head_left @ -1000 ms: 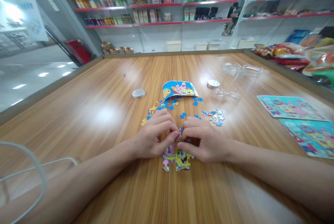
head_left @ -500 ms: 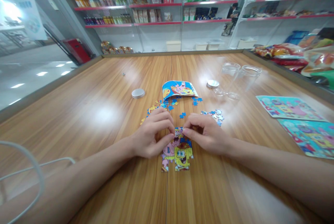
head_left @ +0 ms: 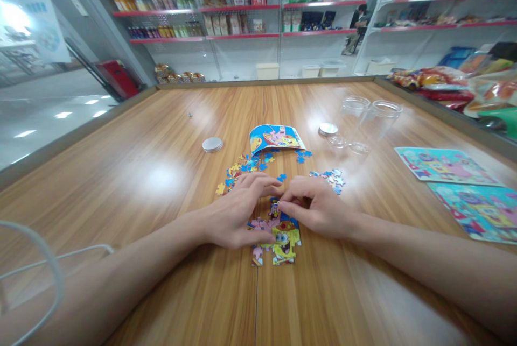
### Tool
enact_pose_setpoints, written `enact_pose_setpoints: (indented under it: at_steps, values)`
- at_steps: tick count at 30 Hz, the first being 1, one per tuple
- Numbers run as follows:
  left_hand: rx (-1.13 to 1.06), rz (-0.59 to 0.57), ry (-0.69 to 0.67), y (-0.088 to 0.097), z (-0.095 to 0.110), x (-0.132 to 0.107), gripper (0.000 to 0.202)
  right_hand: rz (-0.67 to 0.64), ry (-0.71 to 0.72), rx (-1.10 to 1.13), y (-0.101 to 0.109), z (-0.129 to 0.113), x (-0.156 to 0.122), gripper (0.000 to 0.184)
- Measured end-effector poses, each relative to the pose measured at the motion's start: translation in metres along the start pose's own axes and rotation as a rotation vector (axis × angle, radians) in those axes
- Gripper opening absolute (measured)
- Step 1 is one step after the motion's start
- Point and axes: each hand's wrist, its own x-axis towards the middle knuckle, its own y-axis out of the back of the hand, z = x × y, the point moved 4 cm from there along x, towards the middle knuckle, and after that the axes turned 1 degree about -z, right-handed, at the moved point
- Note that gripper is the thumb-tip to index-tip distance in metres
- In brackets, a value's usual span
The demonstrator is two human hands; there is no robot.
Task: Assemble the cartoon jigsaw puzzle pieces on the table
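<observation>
A partly joined jigsaw puzzle with a yellow cartoon face and a pink figure lies on the wooden table in front of me. My left hand arches over its left side, thumb and fingers apart. The thumb rests on the puzzle near the yellow face, and the fingers reach to its far edge. At the top of the puzzle, my right hand pinches a small puzzle piece between thumb and forefinger. My fingers partly cover the puzzle's upper part.
Loose pieces lie beyond my left hand, more pieces beyond my right. A curved picture card stands behind them. Metal lids, clear jars and two picture sheets are around. A white cable crosses the left side.
My left hand's fingers have spread, its thumb moving down and right onto the puzzle and its fingers reaching along the top. My right hand has shifted slightly left, still pinching.
</observation>
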Motion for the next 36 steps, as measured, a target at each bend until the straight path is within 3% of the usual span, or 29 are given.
enact_pose_setpoints:
  at_steps: [10, 25, 36]
  values:
    - [0.04, -0.011, 0.061, -0.002, 0.007, 0.004, 0.078, -0.082, 0.109, -0.113, -0.007, -0.005, 0.004, 0.018]
    - [0.035, -0.028, 0.107, -0.005, 0.004, 0.005, 0.081, -0.057, 0.094, -0.28, -0.007, -0.002, 0.002, 0.022]
    - [0.031, -0.084, 0.157, -0.004, 0.003, 0.003, 0.081, 0.011, 0.14, -0.141, 0.0, -0.012, -0.001, 0.02]
